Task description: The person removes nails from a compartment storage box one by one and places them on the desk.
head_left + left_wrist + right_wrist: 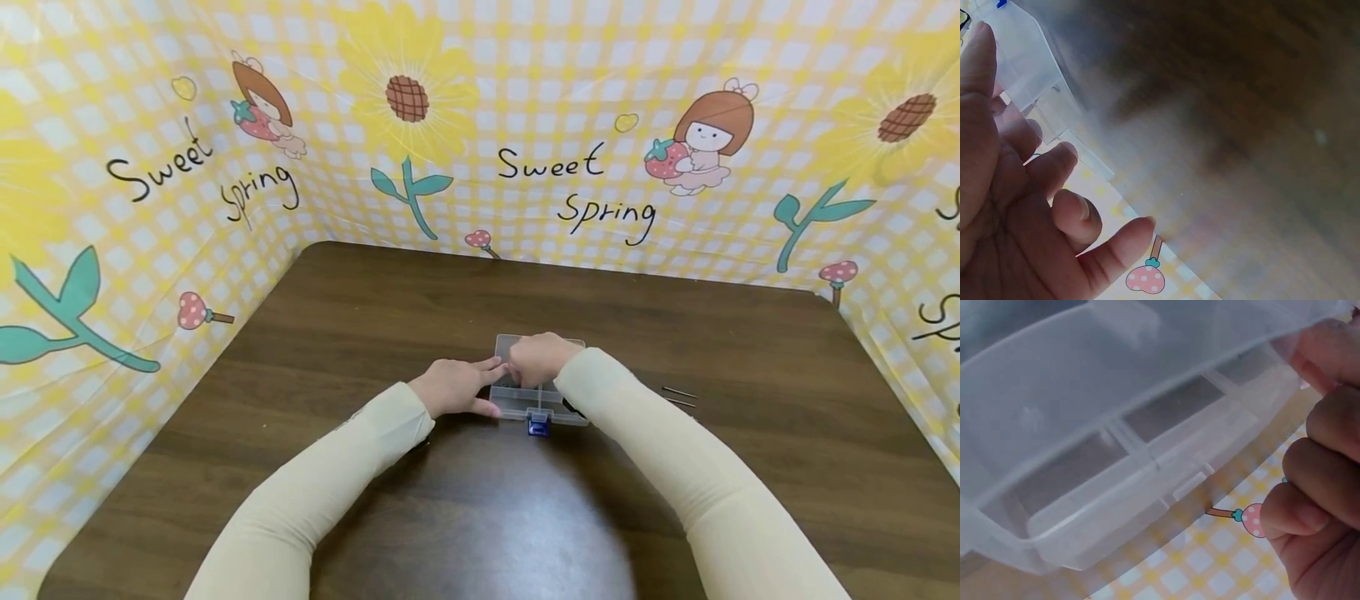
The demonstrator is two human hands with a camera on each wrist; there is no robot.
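A clear plastic compartment box (513,406) with a blue latch (538,425) lies on the table, its dividers showing. My left hand (456,385) rests against the box's left side, fingers spread, with the thumb near the front corner. My right hand (542,358) is over the box, its fingers reaching down into a rear compartment. In the right wrist view, several of the right hand's fingers (1329,469) are curled beside the box wall (1129,481). What its thumb and index finger touch is hidden. Nothing shows in the left palm (1029,231) in the left wrist view.
Two thin metal rods (680,392) lie on the brown wooden table (390,292), right of the box beyond the right sleeve. A yellow checked cloth (525,108) with printed flowers stands around the table's back and sides.
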